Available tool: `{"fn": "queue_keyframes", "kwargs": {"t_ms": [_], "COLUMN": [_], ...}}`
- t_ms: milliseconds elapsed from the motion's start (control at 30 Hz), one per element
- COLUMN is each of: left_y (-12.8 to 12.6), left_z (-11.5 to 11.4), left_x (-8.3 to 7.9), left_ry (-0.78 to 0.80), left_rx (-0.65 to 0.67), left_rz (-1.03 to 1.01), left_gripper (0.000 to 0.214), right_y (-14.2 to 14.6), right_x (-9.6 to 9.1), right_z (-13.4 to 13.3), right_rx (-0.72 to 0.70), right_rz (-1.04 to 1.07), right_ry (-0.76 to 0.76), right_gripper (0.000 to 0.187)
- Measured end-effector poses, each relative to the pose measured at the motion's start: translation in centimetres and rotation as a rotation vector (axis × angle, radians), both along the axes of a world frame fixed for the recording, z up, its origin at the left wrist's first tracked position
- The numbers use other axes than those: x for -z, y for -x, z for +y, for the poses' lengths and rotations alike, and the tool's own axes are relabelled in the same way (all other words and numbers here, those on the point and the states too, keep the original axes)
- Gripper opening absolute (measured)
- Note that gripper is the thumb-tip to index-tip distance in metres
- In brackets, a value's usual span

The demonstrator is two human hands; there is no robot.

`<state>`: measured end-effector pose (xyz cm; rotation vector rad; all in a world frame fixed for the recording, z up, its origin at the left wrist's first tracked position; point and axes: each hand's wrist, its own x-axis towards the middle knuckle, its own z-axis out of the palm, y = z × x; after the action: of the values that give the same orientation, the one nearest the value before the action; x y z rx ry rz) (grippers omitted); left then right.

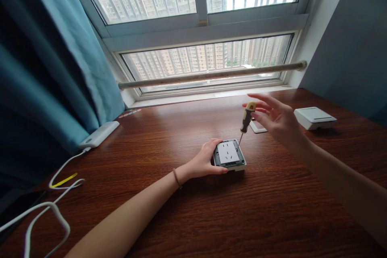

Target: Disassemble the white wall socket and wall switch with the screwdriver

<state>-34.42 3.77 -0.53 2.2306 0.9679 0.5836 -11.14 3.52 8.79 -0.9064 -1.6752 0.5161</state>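
A wood-grained tabletop (187,217) spans the view, a blue curtain (75,48) hanging at its left. The right hand (279,121) has its grip closed, thumb and fingers about a handle; the left hand (205,159) has its grip clasped over near and far edges. The latter holds the socket unit (229,152), face up on the tabletop; the former, the screwdriver (246,120), slanting, its tip at the unit's right margin.

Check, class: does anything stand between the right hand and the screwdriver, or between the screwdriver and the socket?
Nothing visible does. The right hand is at the top of the screwdriver, whose bare shaft runs down to the right side of the socket. The left hand holds the opposite side, clear of the shaft.
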Motion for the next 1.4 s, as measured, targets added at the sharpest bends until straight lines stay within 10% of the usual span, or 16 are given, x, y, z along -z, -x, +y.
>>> {"fn": "queue_keyframes", "kwargs": {"t_ms": [133, 367, 600, 800, 1400], "left_y": [0.0, 0.1, 0.0, 0.0, 0.0], "left_z": [0.0, 0.1, 0.1, 0.0, 0.0], "left_x": [0.0, 0.2, 0.1, 0.1, 0.0], "left_ry": [-0.003, 0.001, -0.01, -0.005, -0.007], "left_rx": [0.001, -0.002, 0.005, -0.001, -0.001], "left_rz": [-0.008, -0.013, -0.011, -0.011, 0.014], "left_gripper": [0.084, 0.085, 0.084, 0.085, 0.085], "right_y": [0.0, 0.0, 0.3, 0.2, 0.3], "right_x": [0.0, 0.6, 0.0, 0.6, 0.3], "right_z": [0.1, 0.7, -0.2, 0.4, -0.1], "right_rx": [-0.11, 0.137, -0.072, 0.145, -0.04], "right_rz": [0.062, -0.019, 0.054, -0.063, 0.037], "right_ry": [0.069, -0.006, 0.043, -0.088, -0.038], "right_gripper": [0.028, 0.029, 0.024, 0.033, 0.031]}}
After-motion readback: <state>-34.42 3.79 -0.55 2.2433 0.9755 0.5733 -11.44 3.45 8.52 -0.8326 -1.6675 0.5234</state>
